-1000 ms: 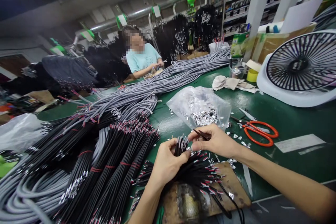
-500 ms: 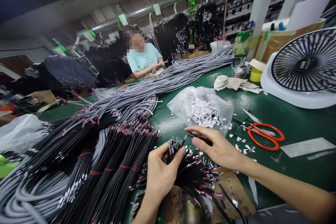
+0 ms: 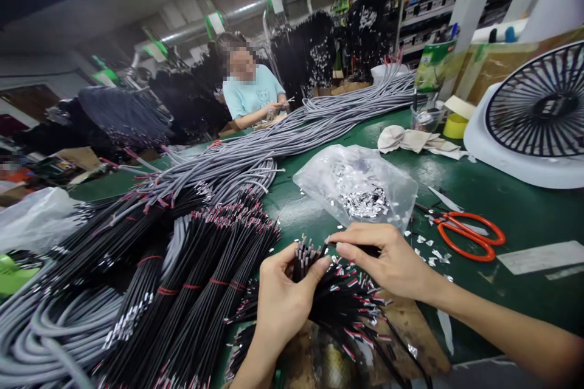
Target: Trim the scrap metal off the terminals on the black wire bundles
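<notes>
My left hand (image 3: 289,292) is wrapped around a bundle of thin black cables (image 3: 305,261), their pale, silvery tips pointing up. At the right side of that bundle, my right hand (image 3: 387,255) has its thumb and index finger close together by one cable end. A slim dark tool (image 3: 371,250), perhaps tweezers, shows under its fingers; most of it is hidden. Below both hands spreads a pile of black cables (image 3: 337,310) with red and white wire ends. A clear plastic bag (image 3: 319,176) of small silvery pieces lies just beyond my right hand.
Orange-handled scissors (image 3: 469,234) lie to the right among silvery scraps. A white fan (image 3: 483,140) stands at the back right. Red-banded black cable bundles (image 3: 201,292) fill the left, with long grey cables (image 3: 292,130) across the table behind. A co-worker (image 3: 253,94) sits opposite.
My right hand's fingertips have closed in on a cable tip at the bundle's right edge, and the dark tool shows less. The left hand keeps its hold. The view has shifted slightly.
</notes>
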The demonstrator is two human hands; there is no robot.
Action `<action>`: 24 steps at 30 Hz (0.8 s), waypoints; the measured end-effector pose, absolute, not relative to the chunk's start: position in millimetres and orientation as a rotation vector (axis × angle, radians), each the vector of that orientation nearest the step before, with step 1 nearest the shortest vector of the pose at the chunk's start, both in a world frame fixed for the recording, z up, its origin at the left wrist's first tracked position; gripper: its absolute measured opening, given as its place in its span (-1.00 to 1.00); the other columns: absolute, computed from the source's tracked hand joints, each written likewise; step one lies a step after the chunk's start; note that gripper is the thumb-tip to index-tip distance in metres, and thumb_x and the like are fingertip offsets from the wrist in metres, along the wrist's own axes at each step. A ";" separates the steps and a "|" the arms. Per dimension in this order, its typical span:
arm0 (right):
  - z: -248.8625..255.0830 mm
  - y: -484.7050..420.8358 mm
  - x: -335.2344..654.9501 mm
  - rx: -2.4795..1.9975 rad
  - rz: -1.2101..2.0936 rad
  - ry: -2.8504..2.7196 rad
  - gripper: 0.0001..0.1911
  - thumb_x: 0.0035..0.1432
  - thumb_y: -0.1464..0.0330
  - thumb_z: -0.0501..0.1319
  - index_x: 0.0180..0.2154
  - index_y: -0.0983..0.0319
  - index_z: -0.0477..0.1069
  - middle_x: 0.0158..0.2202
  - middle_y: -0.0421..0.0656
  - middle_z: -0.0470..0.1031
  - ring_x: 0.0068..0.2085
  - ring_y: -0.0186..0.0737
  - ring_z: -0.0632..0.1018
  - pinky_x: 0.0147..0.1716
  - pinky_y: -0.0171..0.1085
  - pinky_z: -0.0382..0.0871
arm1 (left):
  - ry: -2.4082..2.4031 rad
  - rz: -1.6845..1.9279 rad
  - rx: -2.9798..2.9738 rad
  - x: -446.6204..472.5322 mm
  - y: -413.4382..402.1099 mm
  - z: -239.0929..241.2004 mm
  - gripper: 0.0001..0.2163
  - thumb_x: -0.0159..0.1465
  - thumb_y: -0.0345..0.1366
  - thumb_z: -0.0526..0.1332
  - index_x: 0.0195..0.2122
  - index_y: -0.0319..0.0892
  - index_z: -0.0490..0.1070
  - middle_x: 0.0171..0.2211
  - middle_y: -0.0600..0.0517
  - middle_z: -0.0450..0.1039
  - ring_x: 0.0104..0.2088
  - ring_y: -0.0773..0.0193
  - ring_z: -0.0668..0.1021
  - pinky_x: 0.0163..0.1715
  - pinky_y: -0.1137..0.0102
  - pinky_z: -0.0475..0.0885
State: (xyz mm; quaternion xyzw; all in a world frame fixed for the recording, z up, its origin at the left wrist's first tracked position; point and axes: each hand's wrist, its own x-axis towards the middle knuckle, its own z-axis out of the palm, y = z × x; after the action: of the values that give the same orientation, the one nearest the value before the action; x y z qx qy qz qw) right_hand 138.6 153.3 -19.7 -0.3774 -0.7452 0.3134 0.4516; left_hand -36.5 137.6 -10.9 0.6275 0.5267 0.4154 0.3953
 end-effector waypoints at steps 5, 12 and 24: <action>-20.5 153.8 139.9 -0.929 0.780 -1.823 -0.80 0.16 0.36 0.13 -0.26 0.22 0.52 -0.42 -0.17 0.53 -0.38 -0.31 0.48 -0.38 -0.31 0.30 | 1.292 0.978 1.566 -40.9 138.6 -6.5 -0.77 0.11 -0.20 0.24 -0.55 -0.29 0.41 -0.63 0.11 0.25 -0.56 0.41 0.26 -0.55 0.50 0.18; -20.7 152.5 138.0 -0.935 0.862 -1.685 -0.83 0.03 0.26 0.26 -0.40 0.25 0.42 -0.46 -0.22 0.39 -0.48 -0.37 0.33 -0.53 -0.36 0.16 | 1.235 0.846 1.603 -36.8 135.3 -4.2 -0.72 0.10 -0.15 0.22 -0.60 -0.28 0.34 -0.64 0.12 0.17 -0.57 0.41 0.21 -0.58 0.50 0.13; -26.0 154.4 135.5 -1.012 0.633 -1.910 -0.93 0.07 0.43 0.04 -0.45 0.25 0.23 -0.53 -0.20 0.26 -0.52 -0.34 0.32 -0.55 -0.33 0.18 | 1.244 0.820 1.659 -29.9 142.6 -11.2 -0.70 0.12 -0.17 0.20 -0.63 -0.25 0.25 -0.64 0.14 0.09 -0.57 0.42 0.16 -0.58 0.49 0.07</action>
State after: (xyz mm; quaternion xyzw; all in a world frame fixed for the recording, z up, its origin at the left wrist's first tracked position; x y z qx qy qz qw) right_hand 135.5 154.4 -26.0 -0.4057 -0.7654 0.2538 0.4303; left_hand -29.9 142.6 -11.2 0.6682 0.5009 0.3300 0.4402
